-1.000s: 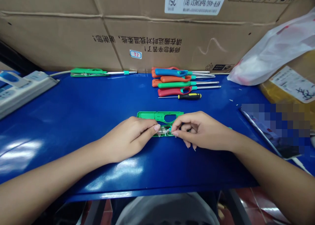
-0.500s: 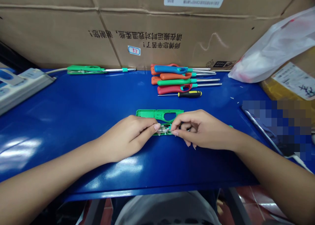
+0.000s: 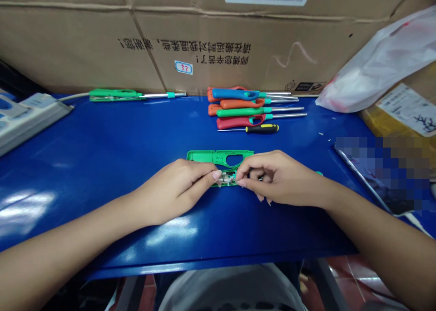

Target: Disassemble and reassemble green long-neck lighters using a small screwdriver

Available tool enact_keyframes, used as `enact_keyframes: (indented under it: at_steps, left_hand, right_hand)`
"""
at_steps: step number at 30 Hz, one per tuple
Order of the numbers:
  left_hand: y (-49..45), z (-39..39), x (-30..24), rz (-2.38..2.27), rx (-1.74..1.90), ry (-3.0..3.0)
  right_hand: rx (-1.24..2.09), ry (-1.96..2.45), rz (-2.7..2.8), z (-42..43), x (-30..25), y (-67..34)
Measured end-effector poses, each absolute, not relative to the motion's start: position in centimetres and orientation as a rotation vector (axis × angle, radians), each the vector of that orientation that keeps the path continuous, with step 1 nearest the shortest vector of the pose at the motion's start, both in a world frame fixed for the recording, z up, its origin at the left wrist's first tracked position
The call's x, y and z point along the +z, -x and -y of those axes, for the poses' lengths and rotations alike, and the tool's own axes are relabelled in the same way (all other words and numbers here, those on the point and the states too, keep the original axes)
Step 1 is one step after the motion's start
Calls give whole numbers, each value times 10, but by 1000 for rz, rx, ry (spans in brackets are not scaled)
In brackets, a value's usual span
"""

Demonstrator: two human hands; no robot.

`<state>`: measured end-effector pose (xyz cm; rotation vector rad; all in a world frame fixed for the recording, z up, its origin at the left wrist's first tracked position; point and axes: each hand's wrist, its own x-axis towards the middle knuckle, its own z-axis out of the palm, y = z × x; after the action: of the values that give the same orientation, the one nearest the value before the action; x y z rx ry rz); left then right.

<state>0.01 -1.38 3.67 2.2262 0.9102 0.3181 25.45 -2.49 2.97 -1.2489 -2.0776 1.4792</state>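
An opened green long-nosed lighter (image 3: 233, 184) lies on the blue table in front of me, its clear and metallic inner parts (image 3: 225, 179) showing between my fingertips. My left hand (image 3: 180, 184) is closed over the left end of this half, thumb and forefinger pressed by the inner parts. From the right, my right hand (image 3: 282, 177) pinches at the middle of the lighter with thumb and forefinger, the other fingers curled. What exactly sits in that pinch is hidden. Just behind my hands lies the loose green casing half (image 3: 204, 156), its hollow side up.
Several coloured lighters (image 3: 238, 112) are stacked at the back, with a black-and-yellow screwdriver (image 3: 262, 128) before them. Another green lighter (image 3: 116, 95) lies back left by a power strip (image 3: 37, 116). A phone (image 3: 378, 179) and plastic bag (image 3: 371, 66) are right; a cardboard box (image 3: 102, 38) walls the back.
My hands keep almost the same pose on the lighter. The whole view has shifted very slightly, and nothing on the table has visibly moved.
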Motion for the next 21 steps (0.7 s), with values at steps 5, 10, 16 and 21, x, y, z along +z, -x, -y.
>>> enact_keyframes:
  at_steps: [5,10,16,21]
  left_hand:
    - [0,15,34,-931,296,-2245]
    - [-1,17,31,-944,297,-2272]
    - [-3,17,29,-986,301,-2294]
    - [-3,18,28,-966,296,-2317]
  right_hand:
    - [1501,1265,2050,25,29,-254]
    - [1507,1298,2025,25,26,-252]
    - [1535,1310,1948,25,23,-250]
    - [1545,1297,1928,25,23,-249]
